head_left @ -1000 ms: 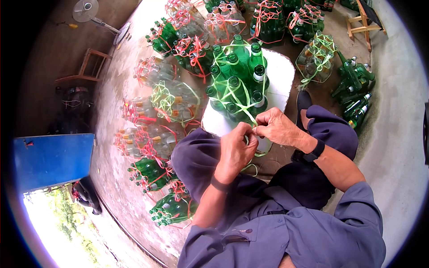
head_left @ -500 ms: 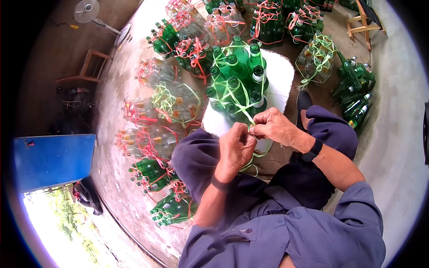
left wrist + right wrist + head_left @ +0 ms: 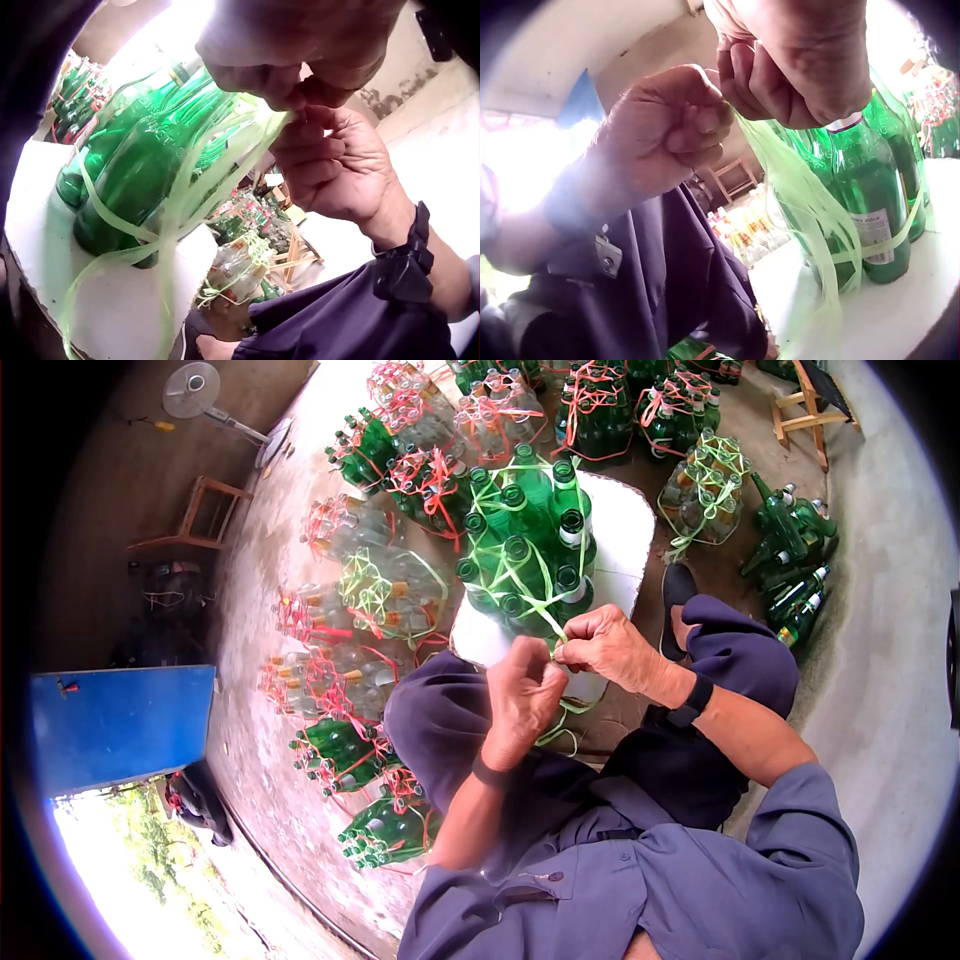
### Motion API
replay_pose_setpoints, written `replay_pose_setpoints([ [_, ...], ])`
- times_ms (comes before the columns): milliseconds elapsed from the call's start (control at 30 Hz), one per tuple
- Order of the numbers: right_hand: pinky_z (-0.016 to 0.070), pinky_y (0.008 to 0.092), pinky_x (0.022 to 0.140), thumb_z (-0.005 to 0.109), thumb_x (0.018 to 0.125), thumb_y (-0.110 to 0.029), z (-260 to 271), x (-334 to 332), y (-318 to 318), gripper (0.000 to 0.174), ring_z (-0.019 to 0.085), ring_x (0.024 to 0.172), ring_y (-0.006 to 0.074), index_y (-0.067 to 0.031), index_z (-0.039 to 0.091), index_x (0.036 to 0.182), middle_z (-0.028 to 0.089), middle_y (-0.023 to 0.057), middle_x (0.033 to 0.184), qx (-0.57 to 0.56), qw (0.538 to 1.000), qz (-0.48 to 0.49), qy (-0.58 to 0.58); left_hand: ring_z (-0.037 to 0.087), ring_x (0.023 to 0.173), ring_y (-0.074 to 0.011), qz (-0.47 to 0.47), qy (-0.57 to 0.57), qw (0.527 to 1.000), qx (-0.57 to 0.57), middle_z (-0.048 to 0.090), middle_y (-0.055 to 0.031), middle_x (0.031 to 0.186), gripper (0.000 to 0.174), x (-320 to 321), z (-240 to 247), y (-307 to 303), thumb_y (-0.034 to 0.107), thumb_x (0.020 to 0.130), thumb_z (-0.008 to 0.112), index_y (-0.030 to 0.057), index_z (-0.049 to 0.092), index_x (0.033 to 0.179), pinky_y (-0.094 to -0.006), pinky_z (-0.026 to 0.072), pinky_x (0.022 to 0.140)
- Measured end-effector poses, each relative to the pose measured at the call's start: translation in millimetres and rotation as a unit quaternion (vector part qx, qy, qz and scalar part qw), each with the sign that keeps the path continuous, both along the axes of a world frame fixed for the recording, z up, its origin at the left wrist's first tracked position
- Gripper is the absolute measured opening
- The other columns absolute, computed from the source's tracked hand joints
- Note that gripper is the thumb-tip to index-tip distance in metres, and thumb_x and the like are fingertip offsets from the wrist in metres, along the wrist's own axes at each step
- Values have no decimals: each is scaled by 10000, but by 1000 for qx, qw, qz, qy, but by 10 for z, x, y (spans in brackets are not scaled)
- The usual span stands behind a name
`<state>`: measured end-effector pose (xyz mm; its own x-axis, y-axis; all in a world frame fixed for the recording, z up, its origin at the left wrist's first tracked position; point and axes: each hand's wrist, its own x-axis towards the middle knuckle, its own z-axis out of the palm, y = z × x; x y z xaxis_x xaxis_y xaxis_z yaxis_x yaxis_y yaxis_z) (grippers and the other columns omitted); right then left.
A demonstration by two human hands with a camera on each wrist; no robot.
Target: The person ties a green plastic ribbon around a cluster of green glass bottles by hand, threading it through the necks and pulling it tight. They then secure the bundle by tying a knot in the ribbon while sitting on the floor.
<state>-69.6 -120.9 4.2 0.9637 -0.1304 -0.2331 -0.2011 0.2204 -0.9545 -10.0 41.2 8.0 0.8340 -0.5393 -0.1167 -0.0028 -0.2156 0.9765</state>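
Note:
A bundle of upright green glass bottles (image 3: 530,525) stands on a white slab (image 3: 628,530), criss-crossed over the necks by light green plastic ribbon (image 3: 541,575). At the bundle's near side, my left hand (image 3: 522,695) pinches the ribbon between thumb and curled fingers. Right beside it my right hand (image 3: 615,650) pinches the ribbon too, fingertips almost meeting the left's. Loose ribbon ends (image 3: 174,217) hang below the hands in the left wrist view. A ribbon band (image 3: 889,244) also runs round the bottles' sides in the right wrist view. The fingers hide the point where the strands meet.
Bundles of clear bottles (image 3: 390,595) and green bottles (image 3: 595,420), tied with red or green ribbon, surround the slab on the left and back. Loose green bottles (image 3: 795,560) lie by the right wall. My knees (image 3: 440,705) flank the near side.
Both hands have shifted slightly left in the head view, still pinching the ribbon. The left hand has turned a little and looks blurred now. The bottles remain upright on the slab.

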Motion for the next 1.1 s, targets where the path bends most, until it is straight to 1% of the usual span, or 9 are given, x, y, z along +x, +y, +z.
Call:
replay_pose_setpoints([
  [33,278,334,500,641,809,-69,-25,-2,8,377,291,583,67,-9,316,630,291,8,559,-1,1000,-1,0,477,658,-10,-11,-69,997,25,532,48,724,56,-19,-5,-10,-11,822,583,26,564,859,-178,371,576],
  [167,288,351,504,629,797,-62,-173,16,73,346,288,576,91,6,321,656,254,77,598,-160,980,-25,-115,470,600,-59,10,262,960,-93,548,-3,710,52,153,-55,37,20,828,586,5,568,874,-199,374,538],
  [300,313,322,516,647,821,-45,-182,19,-2,278,343,593,69,23,424,670,342,37,596,-173,979,-7,-109,484,613,-54,-3,254,962,-100,569,-15,733,58,147,-58,34,46,848,595,12,567,886,-190,361,537],
  [333,338,291,529,663,847,-32,-184,14,-18,224,399,604,52,41,525,685,445,5,586,-175,979,9,-102,489,608,-59,-5,213,973,-85,568,-9,723,69,134,-28,23,45,856,606,9,571,903,-197,378,540],
  [467,339,291,529,659,842,-34,-148,16,-35,218,404,604,51,43,530,684,452,4,584,-166,981,15,-97,520,620,-70,6,88,993,-75,587,12,723,104,75,-31,-23,26,870,639,7,590,960,-220,436,571],
  [533,279,343,504,605,787,-40,-130,30,-2,316,285,601,68,16,319,665,223,46,624,-144,984,-7,-105,528,631,-69,-9,40,998,-40,597,10,727,118,89,-63,11,9,861,646,13,598,968,-227,448,585],
  [1000,322,368,507,599,749,-80,-104,2,-25,256,318,566,106,29,388,654,282,118,584,-199,976,22,-90,453,533,-64,-82,-268,958,65,501,-11,606,127,90,5,-10,-50,779,667,46,610,840,-237,397,518],
  [1067,326,373,509,597,742,-84,-136,4,-17,246,319,559,116,31,399,651,290,130,582,-200,975,22,-91,608,627,-355,-90,-321,937,101,646,-137,744,149,91,-7,-9,-15,754,667,55,626,879,-349,500,580],
  [1100,328,375,510,596,739,-84,-142,5,-16,242,319,559,118,32,402,652,288,132,583,-198,976,23,-89,608,627,-355,-90,-321,937,101,646,-137,744,149,95,-29,-13,-14,754,667,55,626,879,-349,500,580],
])
